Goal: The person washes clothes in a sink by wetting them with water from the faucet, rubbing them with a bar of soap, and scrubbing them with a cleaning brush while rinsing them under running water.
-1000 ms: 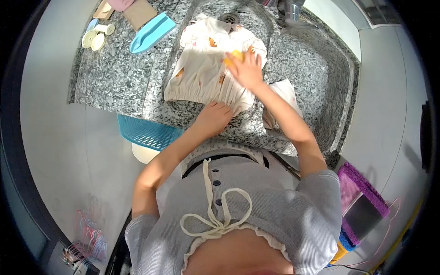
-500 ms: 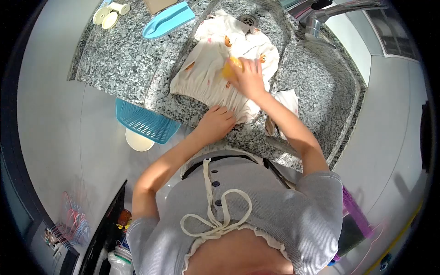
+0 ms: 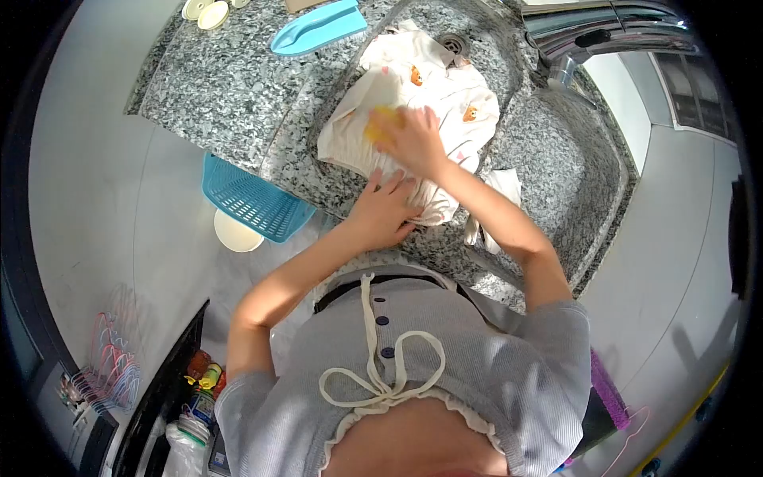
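A cream garment (image 3: 441, 91) with small orange and pink prints lies spread in the shallow granite basin. My right hand (image 3: 409, 139) is closed round a yellow object (image 3: 383, 126), pressed on the middle of the cloth; motion blurs it and its kind is unclear. On the garment's gathered lower edge rests my left hand (image 3: 383, 208), fingers spread, palm down. A second pale cloth (image 3: 502, 191) hangs over the ridge between the basins, partly behind my right forearm.
A light-blue tray-like object (image 3: 318, 28) and cream round pieces (image 3: 213, 15) stand on the counter (image 3: 222, 95). At the upper right is a chrome faucet (image 3: 612, 28), above the deeper basin (image 3: 568, 151). A blue basket (image 3: 258, 203) sits below the counter's left edge.
My right hand has moved left across the garment with the yellow object. My left hand's fingers have spread from a bunched pose. The whole view has shifted, showing more of the faucet.
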`<state>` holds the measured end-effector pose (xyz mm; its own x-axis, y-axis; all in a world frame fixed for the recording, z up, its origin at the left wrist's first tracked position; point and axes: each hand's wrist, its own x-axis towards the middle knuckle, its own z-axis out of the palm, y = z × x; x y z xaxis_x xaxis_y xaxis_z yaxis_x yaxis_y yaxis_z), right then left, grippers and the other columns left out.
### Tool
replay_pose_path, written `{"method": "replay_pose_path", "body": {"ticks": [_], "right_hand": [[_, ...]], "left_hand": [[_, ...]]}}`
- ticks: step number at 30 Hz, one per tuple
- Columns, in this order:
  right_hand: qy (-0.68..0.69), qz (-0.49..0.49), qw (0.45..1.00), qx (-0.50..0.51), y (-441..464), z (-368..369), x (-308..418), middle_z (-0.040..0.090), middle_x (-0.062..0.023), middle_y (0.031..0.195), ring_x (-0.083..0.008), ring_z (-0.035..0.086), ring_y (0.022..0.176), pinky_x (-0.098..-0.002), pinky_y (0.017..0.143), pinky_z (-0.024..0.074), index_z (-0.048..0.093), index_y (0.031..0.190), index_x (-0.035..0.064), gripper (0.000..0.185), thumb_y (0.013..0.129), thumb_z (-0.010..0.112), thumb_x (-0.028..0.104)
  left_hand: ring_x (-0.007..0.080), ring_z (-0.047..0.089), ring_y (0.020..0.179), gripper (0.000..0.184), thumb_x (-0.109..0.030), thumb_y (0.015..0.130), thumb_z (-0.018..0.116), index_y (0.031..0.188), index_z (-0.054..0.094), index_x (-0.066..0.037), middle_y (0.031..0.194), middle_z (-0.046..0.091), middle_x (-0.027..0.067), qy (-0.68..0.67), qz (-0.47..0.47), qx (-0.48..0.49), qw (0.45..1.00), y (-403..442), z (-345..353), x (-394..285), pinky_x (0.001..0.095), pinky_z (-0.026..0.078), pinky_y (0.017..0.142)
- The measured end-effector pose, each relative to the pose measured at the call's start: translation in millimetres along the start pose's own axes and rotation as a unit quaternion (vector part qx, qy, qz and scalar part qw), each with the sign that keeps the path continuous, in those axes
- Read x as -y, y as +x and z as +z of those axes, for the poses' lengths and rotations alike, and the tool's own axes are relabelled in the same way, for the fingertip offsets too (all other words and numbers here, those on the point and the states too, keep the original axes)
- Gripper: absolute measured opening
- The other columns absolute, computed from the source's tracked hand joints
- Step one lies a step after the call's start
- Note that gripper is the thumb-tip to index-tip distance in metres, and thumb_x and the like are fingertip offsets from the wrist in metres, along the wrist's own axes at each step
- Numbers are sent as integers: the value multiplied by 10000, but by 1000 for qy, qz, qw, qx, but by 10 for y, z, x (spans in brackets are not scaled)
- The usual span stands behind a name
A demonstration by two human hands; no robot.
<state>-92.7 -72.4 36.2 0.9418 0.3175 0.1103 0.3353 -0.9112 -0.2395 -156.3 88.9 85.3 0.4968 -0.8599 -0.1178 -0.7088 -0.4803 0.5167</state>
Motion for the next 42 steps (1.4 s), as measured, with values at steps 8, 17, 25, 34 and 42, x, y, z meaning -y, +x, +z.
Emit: {"method": "replay_pose_path", "body": {"ticks": [8, 17, 25, 34, 42], "right_hand": [[17, -36, 998, 49, 58, -7, 207, 501, -167, 1071, -295, 474, 1013, -502, 897, 299, 450, 1266, 277, 483, 818, 544, 430], [-58, 73, 993, 76, 476, 37, -48, 506, -145, 1045, -296, 470, 1008, -531, 977, 226, 454, 1258, 203, 485, 838, 514, 438], [-83, 144, 985, 48, 819, 282, -392, 485, -178, 1174, -318, 437, 1123, -587, 1013, 168, 274, 1386, 216, 630, 860, 424, 528], [-37, 31, 999, -7, 445, 141, -169, 492, -181, 976, -344, 452, 994, -552, 973, 224, 420, 1309, 228, 549, 826, 536, 461], [-53, -61, 995, -63, 777, 293, -220, 480, -189, 1000, -322, 457, 971, -529, 921, 315, 422, 1298, 121, 545, 854, 508, 426]], "left_hand": [[301, 352, 1259, 347, -329, 849, 521, 1192, 530, -274, 1328, 409, 135, -33, 61, 80, 994, -19, 64, 37, 515, 211, 1040], [263, 366, 1254, 337, -283, 788, 581, 1122, 567, -241, 1311, 423, 124, -71, 91, 4, 993, -64, 109, 93, 471, 200, 1062], [280, 387, 1229, 317, -250, 811, 558, 1121, 575, -181, 1287, 448, 118, -108, 98, 15, 989, -44, 101, 132, 481, 211, 1052], [303, 515, 1035, 293, -92, 721, 555, 1012, 588, -102, 1018, 557, 127, 104, -147, -37, 983, 205, -456, 602, 444, 412, 871], [285, 574, 798, 112, -91, 682, 544, 786, 576, -65, 797, 568, 87, -2, -85, 13, 996, -167, -456, 724, 398, 486, 682]]}}
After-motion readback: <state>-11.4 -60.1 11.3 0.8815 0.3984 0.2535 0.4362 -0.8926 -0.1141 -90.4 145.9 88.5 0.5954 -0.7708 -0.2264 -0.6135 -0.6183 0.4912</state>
